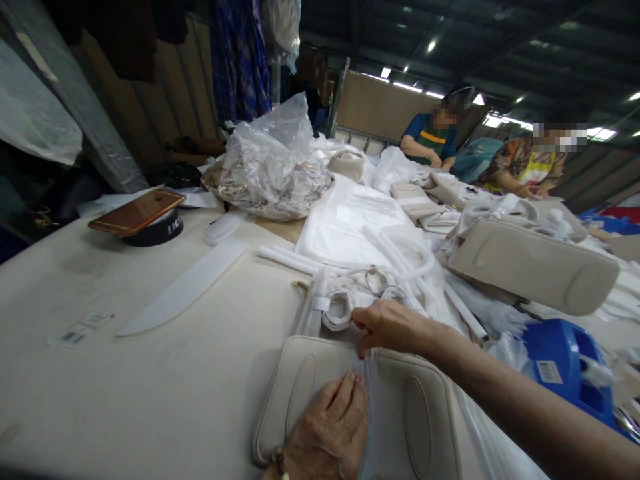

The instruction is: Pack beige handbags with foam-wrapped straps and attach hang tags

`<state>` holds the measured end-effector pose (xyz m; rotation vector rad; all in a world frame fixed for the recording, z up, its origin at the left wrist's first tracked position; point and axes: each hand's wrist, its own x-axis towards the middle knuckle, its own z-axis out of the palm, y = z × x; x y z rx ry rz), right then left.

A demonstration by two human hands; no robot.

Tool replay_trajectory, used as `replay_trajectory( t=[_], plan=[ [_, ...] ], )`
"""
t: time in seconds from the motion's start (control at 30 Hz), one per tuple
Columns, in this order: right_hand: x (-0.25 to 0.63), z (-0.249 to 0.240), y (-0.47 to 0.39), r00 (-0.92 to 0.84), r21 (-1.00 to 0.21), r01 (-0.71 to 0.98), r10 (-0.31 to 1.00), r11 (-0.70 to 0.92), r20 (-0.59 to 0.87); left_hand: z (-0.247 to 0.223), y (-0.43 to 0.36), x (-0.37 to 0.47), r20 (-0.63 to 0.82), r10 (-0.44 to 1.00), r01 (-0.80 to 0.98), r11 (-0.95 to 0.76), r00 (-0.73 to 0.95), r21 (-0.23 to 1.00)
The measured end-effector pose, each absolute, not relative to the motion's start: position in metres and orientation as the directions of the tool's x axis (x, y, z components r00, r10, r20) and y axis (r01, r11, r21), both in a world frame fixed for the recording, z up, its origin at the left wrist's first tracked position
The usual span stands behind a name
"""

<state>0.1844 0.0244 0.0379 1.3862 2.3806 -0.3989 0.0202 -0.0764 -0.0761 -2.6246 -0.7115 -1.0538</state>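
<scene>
A beige handbag (295, 380) lies in front of me, its panel marked with two oval outlines. My left hand (333, 420) rests flat on that panel, fingers stretched out along a clear plastic strip (371, 413). At the bag's far edge my right hand (383, 325) is closed in a pinch around the upper end of the strip. Just beyond it are wrapped, coiled straps (339, 309) and a metal ring (375, 280) on the bag.
A phone (143, 210) sits on a black tape roll (155, 230) at left, near a white curved sheet (185, 288). Plastic-covered material (280, 173) is piled behind. Another beige bag (535, 263) and a blue holder (555, 367) stand right. Two people (430, 137) work farther back.
</scene>
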Motion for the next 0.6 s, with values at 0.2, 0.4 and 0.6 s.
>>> replay_trajectory(
  t=[0.2, 0.4, 0.6],
  plan=[
    [0.199, 0.034, 0.004, -0.464, -0.034, 0.883, 0.86, 0.468, -0.213, -0.073, -0.077, 0.017, 0.671, 0.359, 0.495, -0.869, 0.649, -0.015],
    [0.19, -0.006, -0.083, -0.551, -0.045, 0.813, 0.792, 0.581, 0.264, -0.078, -0.08, 0.018, 0.75, 0.365, 0.482, -0.873, 0.552, 0.071],
    [0.176, -0.037, -0.12, -0.604, 0.14, 0.778, 0.666, 0.613, 0.437, -0.067, -0.082, 0.011, 0.693, 0.446, 0.527, -0.842, 0.567, 0.11]
  ],
)
